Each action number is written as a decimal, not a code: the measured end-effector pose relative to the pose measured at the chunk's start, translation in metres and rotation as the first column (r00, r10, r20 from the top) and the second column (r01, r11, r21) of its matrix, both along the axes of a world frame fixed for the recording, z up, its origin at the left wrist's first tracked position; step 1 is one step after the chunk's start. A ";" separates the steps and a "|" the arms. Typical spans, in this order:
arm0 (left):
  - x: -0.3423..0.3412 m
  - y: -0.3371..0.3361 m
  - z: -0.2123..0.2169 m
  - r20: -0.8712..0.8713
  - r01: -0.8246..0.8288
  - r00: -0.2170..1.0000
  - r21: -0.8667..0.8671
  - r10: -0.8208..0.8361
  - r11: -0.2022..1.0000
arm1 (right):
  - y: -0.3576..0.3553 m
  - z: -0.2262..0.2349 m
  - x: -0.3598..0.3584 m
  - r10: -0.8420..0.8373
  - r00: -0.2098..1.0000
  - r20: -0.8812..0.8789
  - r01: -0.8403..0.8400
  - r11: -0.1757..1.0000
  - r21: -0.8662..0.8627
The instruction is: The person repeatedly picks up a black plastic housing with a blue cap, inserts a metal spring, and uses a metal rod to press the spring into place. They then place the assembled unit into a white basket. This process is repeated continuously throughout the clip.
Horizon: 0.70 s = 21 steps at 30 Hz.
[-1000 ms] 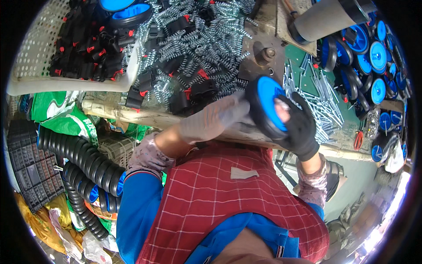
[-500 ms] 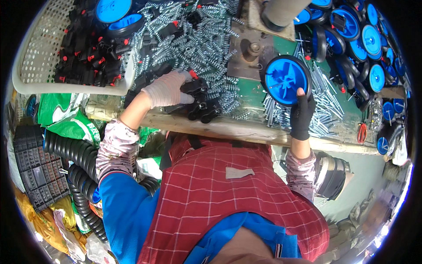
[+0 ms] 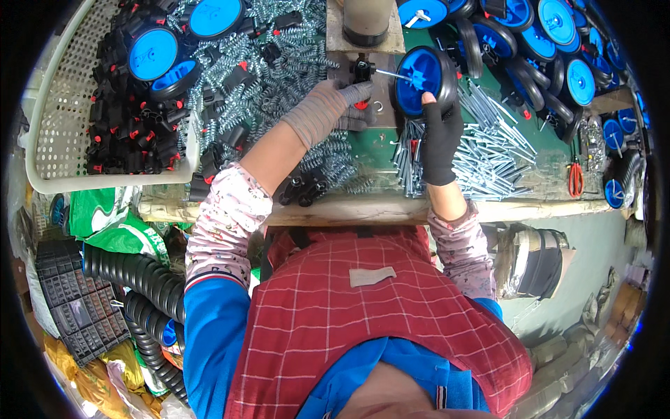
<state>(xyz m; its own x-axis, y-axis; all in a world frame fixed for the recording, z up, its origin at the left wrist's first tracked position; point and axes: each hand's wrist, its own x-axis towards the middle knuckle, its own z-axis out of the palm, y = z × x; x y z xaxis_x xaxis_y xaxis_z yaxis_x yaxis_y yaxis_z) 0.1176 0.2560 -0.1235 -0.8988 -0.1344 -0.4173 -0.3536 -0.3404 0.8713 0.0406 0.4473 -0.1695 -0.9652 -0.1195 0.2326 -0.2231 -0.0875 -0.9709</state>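
My gloved left hand (image 3: 349,105) grips a small black plastic bracket (image 3: 362,68) with a red tab, at the front of the press. In my right hand (image 3: 442,140), in a dark fingerless glove, is a blue-centred wheel (image 3: 407,95) with a black tyre, its thumb on the rim. A thin metal rod (image 3: 392,74) sticks out of the wheel's hub toward the left, its tip at the bracket. Whether the tip sits inside the bracket I cannot tell. Below my left forearm, more black brackets (image 3: 305,187) lie at the table edge.
Loose springs (image 3: 269,94) cover the table's left half. A white perforated basket (image 3: 112,183) holds black and red parts. Metal rods (image 3: 488,167) lie spread on the right, near red-handled scissors (image 3: 575,179) and piled blue wheels (image 3: 580,82). The press column (image 3: 366,21) stands at the back.
My left hand has moved from the brackets at the table edge up and right, now with a bracket. My right hand has brought the wheel left and up, turning it so the rod shows.
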 end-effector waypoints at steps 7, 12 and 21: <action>0.003 -0.005 0.015 0.051 0.071 0.996 -0.099 -0.067 0.992 | -0.028 0.011 0.028 0.166 0.977 -0.137 -0.140 0.973 0.182; 0.006 -0.090 0.017 -0.006 0.156 0.950 -0.857 -0.312 0.490 | -0.032 0.021 0.019 0.184 0.926 -0.329 -0.071 0.942 0.327; -0.049 -0.378 0.027 0.075 0.164 0.870 -0.976 0.488 -0.142 | 0.033 0.041 -0.099 0.397 0.875 -0.277 -0.071 0.671 0.738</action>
<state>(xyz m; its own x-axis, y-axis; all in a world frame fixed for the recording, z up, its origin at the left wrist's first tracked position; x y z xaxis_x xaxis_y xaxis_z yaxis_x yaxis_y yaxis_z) 0.0690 -0.1220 -0.0967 -0.6092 -0.7789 0.1488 -0.7691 0.6261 0.1286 -0.0581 0.4803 -0.1281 -0.7250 -0.6087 0.3223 -0.6536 0.4605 -0.6006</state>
